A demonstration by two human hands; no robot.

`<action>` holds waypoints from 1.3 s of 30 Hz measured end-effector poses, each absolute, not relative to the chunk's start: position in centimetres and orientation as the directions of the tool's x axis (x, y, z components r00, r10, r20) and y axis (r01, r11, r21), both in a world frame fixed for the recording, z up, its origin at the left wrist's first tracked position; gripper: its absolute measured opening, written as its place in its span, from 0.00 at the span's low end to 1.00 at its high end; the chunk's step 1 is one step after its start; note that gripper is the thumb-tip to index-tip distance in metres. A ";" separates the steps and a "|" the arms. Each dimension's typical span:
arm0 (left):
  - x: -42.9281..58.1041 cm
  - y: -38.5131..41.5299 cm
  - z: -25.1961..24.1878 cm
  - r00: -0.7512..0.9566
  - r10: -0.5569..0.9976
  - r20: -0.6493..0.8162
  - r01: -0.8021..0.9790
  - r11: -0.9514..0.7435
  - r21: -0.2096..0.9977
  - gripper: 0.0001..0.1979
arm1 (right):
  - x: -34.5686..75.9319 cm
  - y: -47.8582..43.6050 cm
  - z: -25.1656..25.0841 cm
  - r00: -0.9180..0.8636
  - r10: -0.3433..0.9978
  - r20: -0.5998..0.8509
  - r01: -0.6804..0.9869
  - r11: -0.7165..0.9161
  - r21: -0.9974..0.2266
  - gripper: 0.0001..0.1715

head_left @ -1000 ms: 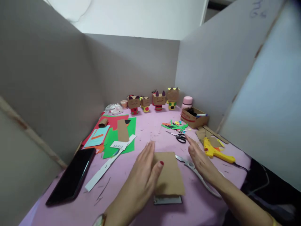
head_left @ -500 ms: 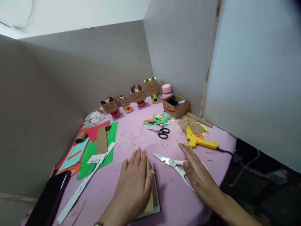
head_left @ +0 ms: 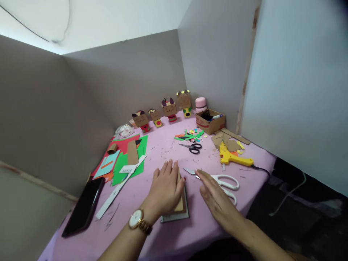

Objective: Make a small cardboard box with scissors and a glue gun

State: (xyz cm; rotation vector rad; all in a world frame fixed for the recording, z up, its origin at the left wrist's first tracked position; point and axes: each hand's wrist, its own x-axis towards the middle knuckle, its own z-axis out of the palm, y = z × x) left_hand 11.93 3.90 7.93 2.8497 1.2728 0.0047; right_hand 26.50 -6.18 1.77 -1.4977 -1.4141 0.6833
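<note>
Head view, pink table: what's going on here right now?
A person works with both bare hands. The left hand presses flat on a brown cardboard piece lying on a grey-edged board near the front of the table. The right hand is open, palm down, just beside it, over the white-handled scissors without gripping them. A yellow glue gun, black scissors and paper scraps lie farther back; four cardboard figures stand along the wall.

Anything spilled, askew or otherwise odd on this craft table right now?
Small coloured paper scraps lie scattered behind the black scissors, loose, unlike the coloured sheets piled at left. The pink table carries dark scratch marks. The phone lies close to the table's left edge. Nothing else stands out.
</note>
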 end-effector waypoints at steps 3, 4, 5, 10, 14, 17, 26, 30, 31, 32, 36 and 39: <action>11.8 3.6 7.8 0.673 0.739 0.035 0.737 -0.673 0.056 0.31 | 25.8 -6.8 1.8 0.174 0.960 0.219 0.435 0.125 -0.892 0.32; 11.7 3.6 7.7 0.674 0.737 0.047 0.734 -0.676 0.069 0.32 | 25.6 -7.0 1.8 0.175 0.958 0.229 0.435 0.133 -0.891 0.32; 11.6 3.5 7.7 0.676 0.735 0.056 0.730 -0.678 0.083 0.32 | 25.5 -7.2 1.8 0.177 0.955 0.237 0.433 0.141 -0.890 0.31; 11.2 3.4 7.9 0.670 0.740 0.065 0.723 -0.670 0.169 0.35 | 25.5 -8.7 2.1 0.210 0.946 0.248 0.419 0.142 -0.897 0.32; 11.2 4.0 9.2 0.645 0.761 0.066 0.726 -0.637 0.260 0.41 | 25.9 -9.8 2.2 0.272 0.936 0.224 0.407 0.099 -0.908 0.34; 11.8 4.1 9.7 0.603 0.787 0.128 0.737 -0.612 0.286 0.41 | 26.1 -9.9 1.9 0.301 0.934 0.192 0.369 0.071 -0.927 0.34; 12.7 2.9 7.7 0.575 0.808 0.131 0.772 -0.588 0.242 0.40 | 25.0 -9.6 1.6 0.302 0.941 0.153 0.303 0.057 -0.951 0.33; 12.7 3.2 8.5 0.575 0.811 0.113 0.772 -0.583 0.254 0.43 | 25.0 -10.3 1.9 0.277 0.951 0.138 0.306 0.049 -0.951 0.33; 12.8 3.3 8.7 0.574 0.811 0.115 0.770 -0.582 0.261 0.43 | 25.1 -10.4 1.7 0.276 0.951 0.140 0.310 0.050 -0.950 0.33; 12.8 3.3 8.9 0.573 0.810 0.122 0.767 -0.583 0.267 0.44 | 25.2 -10.5 1.6 0.278 0.950 0.141 0.310 0.051 -0.949 0.34; 12.9 3.0 8.4 0.569 0.810 0.144 0.761 -0.585 0.281 0.43 | 25.5 -10.4 1.2 0.295 0.947 0.126 0.298 0.034 -0.954 0.34; 13.1 2.6 7.6 0.564 0.815 0.133 0.760 -0.576 0.301 0.43 | 25.1 -10.1 1.7 0.282 0.952 0.121 0.305 0.030 -0.952 0.33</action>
